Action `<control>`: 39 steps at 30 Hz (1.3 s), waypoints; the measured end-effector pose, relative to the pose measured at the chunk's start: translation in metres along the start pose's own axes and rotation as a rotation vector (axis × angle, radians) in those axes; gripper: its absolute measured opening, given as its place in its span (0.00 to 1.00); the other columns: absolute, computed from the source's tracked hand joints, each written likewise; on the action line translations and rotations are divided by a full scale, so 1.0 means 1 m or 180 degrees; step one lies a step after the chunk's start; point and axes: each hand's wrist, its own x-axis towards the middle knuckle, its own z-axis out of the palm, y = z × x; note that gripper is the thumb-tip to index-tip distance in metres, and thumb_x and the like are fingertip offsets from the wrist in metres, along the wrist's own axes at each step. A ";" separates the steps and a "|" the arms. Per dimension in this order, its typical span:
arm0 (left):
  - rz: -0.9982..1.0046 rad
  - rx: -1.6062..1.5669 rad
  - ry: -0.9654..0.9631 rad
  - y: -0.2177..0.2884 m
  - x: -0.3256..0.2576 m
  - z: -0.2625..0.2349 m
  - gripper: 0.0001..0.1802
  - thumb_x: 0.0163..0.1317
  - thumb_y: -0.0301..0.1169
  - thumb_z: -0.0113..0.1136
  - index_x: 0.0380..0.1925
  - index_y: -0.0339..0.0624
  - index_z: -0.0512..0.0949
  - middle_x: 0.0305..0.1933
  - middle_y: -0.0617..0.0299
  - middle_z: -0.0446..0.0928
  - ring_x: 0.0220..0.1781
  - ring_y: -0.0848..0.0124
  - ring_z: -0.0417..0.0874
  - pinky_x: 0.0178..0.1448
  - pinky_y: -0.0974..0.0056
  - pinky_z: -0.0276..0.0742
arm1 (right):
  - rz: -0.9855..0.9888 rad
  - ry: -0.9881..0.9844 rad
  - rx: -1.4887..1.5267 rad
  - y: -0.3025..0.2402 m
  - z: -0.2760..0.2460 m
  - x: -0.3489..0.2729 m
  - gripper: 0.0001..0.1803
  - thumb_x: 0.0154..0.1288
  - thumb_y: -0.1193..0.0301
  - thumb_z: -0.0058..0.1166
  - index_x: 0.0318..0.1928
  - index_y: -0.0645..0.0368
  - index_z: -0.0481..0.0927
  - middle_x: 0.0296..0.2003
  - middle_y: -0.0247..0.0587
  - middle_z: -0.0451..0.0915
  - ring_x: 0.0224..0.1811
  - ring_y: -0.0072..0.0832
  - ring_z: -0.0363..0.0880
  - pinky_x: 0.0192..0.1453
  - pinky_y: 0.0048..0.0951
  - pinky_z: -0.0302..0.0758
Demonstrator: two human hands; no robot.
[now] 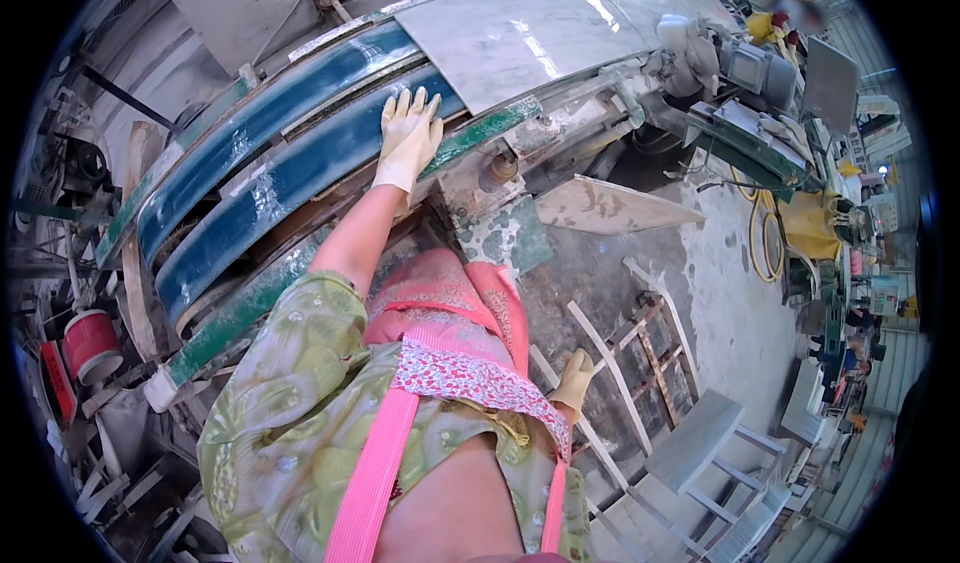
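Note:
My left hand (408,135), in a pale cream glove, lies on the nearer blue conveyor belt (300,168). Its fingers are spread and it grips nothing. Just beyond the fingertips, a large flat grey-white stone slab (490,48) rests across the belts. The farther blue belt (270,108) runs alongside. My right hand (573,381), gloved the same way, hangs low beside my apron (480,388). Its fingers look loosely extended, and I see nothing in them. Beneath it is a metal frame (640,348) of crossed bars near the floor.
A green side rail (240,323) edges the conveyor. An angular stone offcut (615,205) leans by the machine. To the right are a motor (760,71), a coiled yellow hose (768,233) and grey slabs on a rack (695,441). A red bucket (92,345) stands left.

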 end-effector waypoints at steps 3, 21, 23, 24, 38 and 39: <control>-0.0098 0.0049 -0.0062 0.006 0.004 0.000 0.29 0.65 0.39 0.55 0.67 0.48 0.71 0.71 0.52 0.69 0.75 0.52 0.64 0.79 0.46 0.51 | -0.0171 0.0150 0.0343 0.006 -0.001 0.012 0.21 0.72 0.60 0.43 0.50 0.65 0.77 0.43 0.43 0.80 0.49 0.33 0.75 0.58 0.36 0.68; -0.0305 0.0795 0.0100 0.006 0.001 -0.002 0.27 0.70 0.41 0.52 0.68 0.49 0.70 0.70 0.52 0.71 0.72 0.53 0.68 0.77 0.47 0.57 | -0.0307 -0.0130 0.1010 -0.058 -0.018 0.099 0.28 0.76 0.49 0.45 0.48 0.67 0.78 0.40 0.46 0.85 0.45 0.33 0.83 0.56 0.32 0.77; -0.0293 0.0755 0.0129 0.009 0.004 -0.002 0.26 0.70 0.40 0.52 0.67 0.48 0.71 0.69 0.51 0.72 0.72 0.52 0.69 0.77 0.47 0.57 | -0.0660 -0.0332 0.0733 -0.123 0.017 0.100 0.26 0.76 0.51 0.45 0.47 0.66 0.78 0.39 0.44 0.84 0.46 0.31 0.82 0.58 0.31 0.75; -0.0307 0.0733 0.0125 0.010 0.004 -0.004 0.26 0.70 0.39 0.52 0.66 0.47 0.72 0.68 0.51 0.73 0.71 0.52 0.69 0.76 0.47 0.58 | -0.0891 -0.0439 0.0613 -0.153 0.037 0.101 0.24 0.76 0.53 0.45 0.46 0.65 0.78 0.39 0.42 0.84 0.46 0.29 0.81 0.59 0.30 0.74; -0.0447 -0.0507 -0.0095 0.020 0.008 -0.049 0.21 0.66 0.30 0.53 0.59 0.38 0.77 0.63 0.43 0.75 0.72 0.50 0.68 0.79 0.45 0.51 | -0.4067 -0.1632 -0.1664 -0.340 0.385 0.059 0.33 0.66 0.61 0.59 0.65 0.71 0.70 0.61 0.67 0.73 0.66 0.55 0.71 0.70 0.43 0.68; -0.0460 -0.0613 -0.0118 0.019 0.009 -0.053 0.21 0.66 0.30 0.54 0.58 0.38 0.78 0.63 0.43 0.76 0.72 0.50 0.68 0.79 0.44 0.50 | -0.4246 -0.1585 -0.1709 -0.342 0.401 0.054 0.34 0.66 0.60 0.60 0.66 0.70 0.70 0.62 0.66 0.73 0.68 0.56 0.69 0.71 0.45 0.66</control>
